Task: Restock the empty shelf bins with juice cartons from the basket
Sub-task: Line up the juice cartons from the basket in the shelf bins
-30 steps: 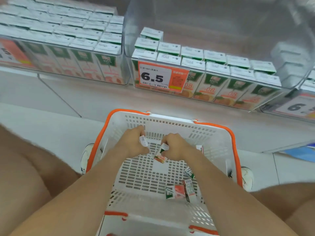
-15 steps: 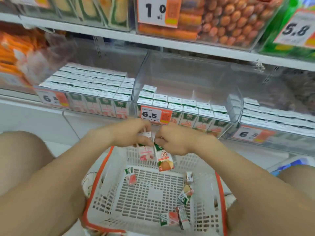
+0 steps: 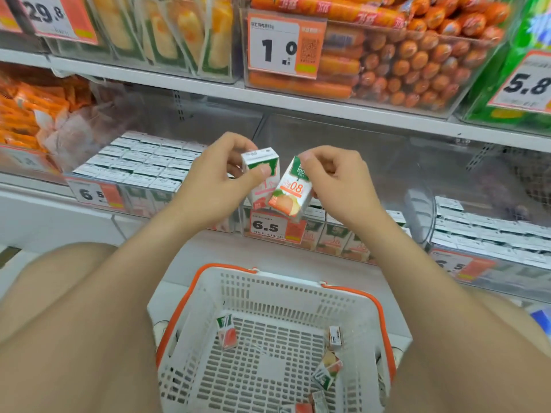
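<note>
The single head-worn camera looks forward and down from close above the basket toward the shelf bins.

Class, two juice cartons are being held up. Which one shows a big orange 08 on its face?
The juice carton in the right hand; it shows an orange fruit too. The left hand holds a pink-faced carton.

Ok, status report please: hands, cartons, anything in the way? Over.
Left hand grips pink carton; right hand pinches orange carton. Both held in front of the middle bin, above the basket. Spare cartons in basket. Nothing seen blocking.
</note>
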`<state>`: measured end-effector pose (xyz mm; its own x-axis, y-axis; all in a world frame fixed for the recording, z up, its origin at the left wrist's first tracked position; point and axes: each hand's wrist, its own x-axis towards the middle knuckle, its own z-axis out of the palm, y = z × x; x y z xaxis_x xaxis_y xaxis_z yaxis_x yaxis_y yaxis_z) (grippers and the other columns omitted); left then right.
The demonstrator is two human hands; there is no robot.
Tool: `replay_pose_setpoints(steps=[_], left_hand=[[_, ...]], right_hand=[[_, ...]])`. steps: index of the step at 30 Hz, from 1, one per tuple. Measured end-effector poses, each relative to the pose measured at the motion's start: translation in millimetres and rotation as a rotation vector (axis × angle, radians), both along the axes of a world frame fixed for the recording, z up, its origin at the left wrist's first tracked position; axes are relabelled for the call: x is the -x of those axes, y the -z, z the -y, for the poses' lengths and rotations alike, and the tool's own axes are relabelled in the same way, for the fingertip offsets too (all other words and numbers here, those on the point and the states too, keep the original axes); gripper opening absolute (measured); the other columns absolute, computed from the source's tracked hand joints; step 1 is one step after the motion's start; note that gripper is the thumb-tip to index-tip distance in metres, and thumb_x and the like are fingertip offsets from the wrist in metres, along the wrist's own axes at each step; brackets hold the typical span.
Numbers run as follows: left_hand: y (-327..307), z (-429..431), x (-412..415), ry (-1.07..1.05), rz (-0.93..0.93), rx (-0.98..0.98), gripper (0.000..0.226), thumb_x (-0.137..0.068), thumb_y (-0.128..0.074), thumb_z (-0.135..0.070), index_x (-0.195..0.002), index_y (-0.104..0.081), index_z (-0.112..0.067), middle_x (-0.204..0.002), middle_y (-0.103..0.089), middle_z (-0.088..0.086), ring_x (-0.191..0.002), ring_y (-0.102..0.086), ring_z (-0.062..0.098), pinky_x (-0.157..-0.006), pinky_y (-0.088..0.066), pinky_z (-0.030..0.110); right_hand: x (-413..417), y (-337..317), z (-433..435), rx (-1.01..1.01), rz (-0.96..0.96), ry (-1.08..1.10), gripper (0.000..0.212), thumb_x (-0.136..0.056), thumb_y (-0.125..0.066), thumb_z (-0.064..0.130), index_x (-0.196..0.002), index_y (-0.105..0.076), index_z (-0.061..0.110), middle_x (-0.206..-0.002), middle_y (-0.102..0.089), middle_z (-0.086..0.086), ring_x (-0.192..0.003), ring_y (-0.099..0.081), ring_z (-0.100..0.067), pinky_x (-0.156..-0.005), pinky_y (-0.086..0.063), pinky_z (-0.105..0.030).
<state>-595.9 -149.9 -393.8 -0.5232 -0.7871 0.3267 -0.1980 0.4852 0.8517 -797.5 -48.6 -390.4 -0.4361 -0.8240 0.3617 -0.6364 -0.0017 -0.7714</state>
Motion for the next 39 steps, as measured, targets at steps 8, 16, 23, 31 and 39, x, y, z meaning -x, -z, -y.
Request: replay_pose_setpoints(steps=[8, 16, 23, 31, 39], left_hand=[[3, 9, 2, -0.247, -0.179, -0.112, 0.021, -0.102, -0.067, -0.031, -0.123, -0.066, -0.03, -0.098, -0.066, -0.007, -0.078, -0.073, 0.008, -0.055, -0.053, 0.018], [0, 15, -9, -0.246, -0.189, -0.243, 0.026, -0.098, -0.074, -0.034, -0.122, -0.071, -0.025, -0.107, -0.076, -0.004, -0.089, -0.076, 0.006, -0.06, -0.055, 0.015], [-6, 13, -14, -0.114, -0.087, -0.258, 0.024, -0.102, -0.068, -0.028, -0.126, -0.072, -0.025, -0.111, -0.076, -0.005, -0.089, -0.075, -0.001, -0.062, -0.057, 0.014], [-19, 18, -39, 0.18, -0.055, -0.226, 0.024, -0.103, -0.067, -0.018, -0.125, -0.074, -0.026, -0.114, -0.079, -0.005, -0.109, -0.074, 0.014, -0.096, -0.06, 0.038], [-4, 61, -74, -0.089, 0.763, 0.183, 0.044, -0.11, -0.046, -0.038, -0.15, -0.05, -0.022, -0.147, -0.05, 0.009, -0.135, -0.047, 0.036, -0.111, -0.042, 0.049]], right_hand=[[17, 15, 34, -0.052, -0.323, 0.163, 0.026, -0.102, -0.062, 0.027, -0.123, -0.068, 0.012, -0.111, -0.072, -0.007, -0.108, -0.064, -0.031, -0.089, -0.05, -0.039], [17, 40, 66, -0.416, -0.438, -0.079, 0.027, -0.106, -0.056, 0.031, -0.117, -0.071, 0.011, -0.108, -0.074, -0.01, -0.1, -0.064, -0.035, -0.084, -0.053, -0.041], [3, 27, 57, -0.286, -0.41, -0.078, 0.041, -0.111, -0.037, 0.03, -0.076, -0.051, 0.014, -0.067, -0.053, 0.003, -0.066, -0.05, -0.012, -0.066, -0.04, -0.038], [-63, 0, 36, 0.025, -0.169, -0.243, 0.041, -0.101, -0.065, 0.041, -0.138, -0.064, 0.025, -0.12, -0.072, 0.015, -0.104, -0.069, -0.008, -0.089, -0.058, -0.034], [-87, -8, 62, 0.235, -0.278, -0.036, 0.036, -0.092, -0.07, 0.017, -0.127, -0.063, 0.022, -0.113, -0.067, 0.009, -0.102, -0.061, -0.007, -0.088, -0.049, -0.02]])
